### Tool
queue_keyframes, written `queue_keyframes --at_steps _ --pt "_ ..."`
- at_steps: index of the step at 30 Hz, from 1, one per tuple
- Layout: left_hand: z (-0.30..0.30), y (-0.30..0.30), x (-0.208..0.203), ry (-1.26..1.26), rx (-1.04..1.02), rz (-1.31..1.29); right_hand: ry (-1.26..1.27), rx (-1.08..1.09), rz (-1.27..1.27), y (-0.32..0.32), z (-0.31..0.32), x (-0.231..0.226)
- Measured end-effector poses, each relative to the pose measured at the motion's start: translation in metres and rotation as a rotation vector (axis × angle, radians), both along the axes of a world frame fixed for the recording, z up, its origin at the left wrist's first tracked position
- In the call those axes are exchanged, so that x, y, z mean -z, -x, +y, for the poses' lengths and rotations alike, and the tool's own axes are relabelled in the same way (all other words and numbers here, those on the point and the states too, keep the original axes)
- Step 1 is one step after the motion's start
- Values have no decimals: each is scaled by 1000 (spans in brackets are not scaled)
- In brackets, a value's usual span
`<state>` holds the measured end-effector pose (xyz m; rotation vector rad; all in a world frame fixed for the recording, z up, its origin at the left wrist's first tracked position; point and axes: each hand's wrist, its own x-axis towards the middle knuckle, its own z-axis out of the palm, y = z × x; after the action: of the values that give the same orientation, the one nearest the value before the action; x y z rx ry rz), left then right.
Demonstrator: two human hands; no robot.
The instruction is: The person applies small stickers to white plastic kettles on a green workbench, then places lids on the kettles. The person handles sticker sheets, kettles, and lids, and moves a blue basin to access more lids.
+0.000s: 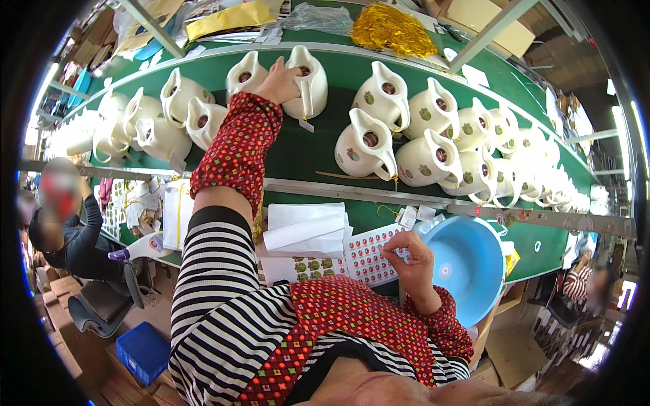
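My left hand (278, 82) is stretched out to the far side of the bench, its fingers closed on the upper edge of a cream-white jug (313, 91) with a spout, a handle and a small hanging tag. Beside that hand, on its left, stands another white jug (245, 70). My right hand (413, 265) is near my body, with thumb and fingertips pinched together over a sheet of small red stickers (369, 256). Whatever is between those fingertips is too small to make out. Green leaf-like stickers (308, 268) lie beside the sheet, below folded white papers (305, 227).
Rows of similar jugs (365, 145) line the green bench (325, 142) to both sides. A metal rail (298, 187) crosses in front. A blue basin (474, 254) sits at my right. Gold tinsel (393, 30) lies at the back. Other people sit far left and right.
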<state>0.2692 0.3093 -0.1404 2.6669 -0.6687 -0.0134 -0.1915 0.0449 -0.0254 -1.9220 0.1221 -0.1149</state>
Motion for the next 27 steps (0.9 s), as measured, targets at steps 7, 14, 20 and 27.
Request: queue_keyframes --at_steps 7,14,20,27 --pt "8 72 -5 597 -353 331 73 -81 -10 -7 1 -38" --pt "37 195 -76 653 -187 1030 -268 -612 169 -26 36 -77" --pt "29 298 -44 677 -206 1416 -704 -461 696 -2 49 -50" --pt "31 317 -22 717 -188 1386 -402 -425 574 16 61 -49"
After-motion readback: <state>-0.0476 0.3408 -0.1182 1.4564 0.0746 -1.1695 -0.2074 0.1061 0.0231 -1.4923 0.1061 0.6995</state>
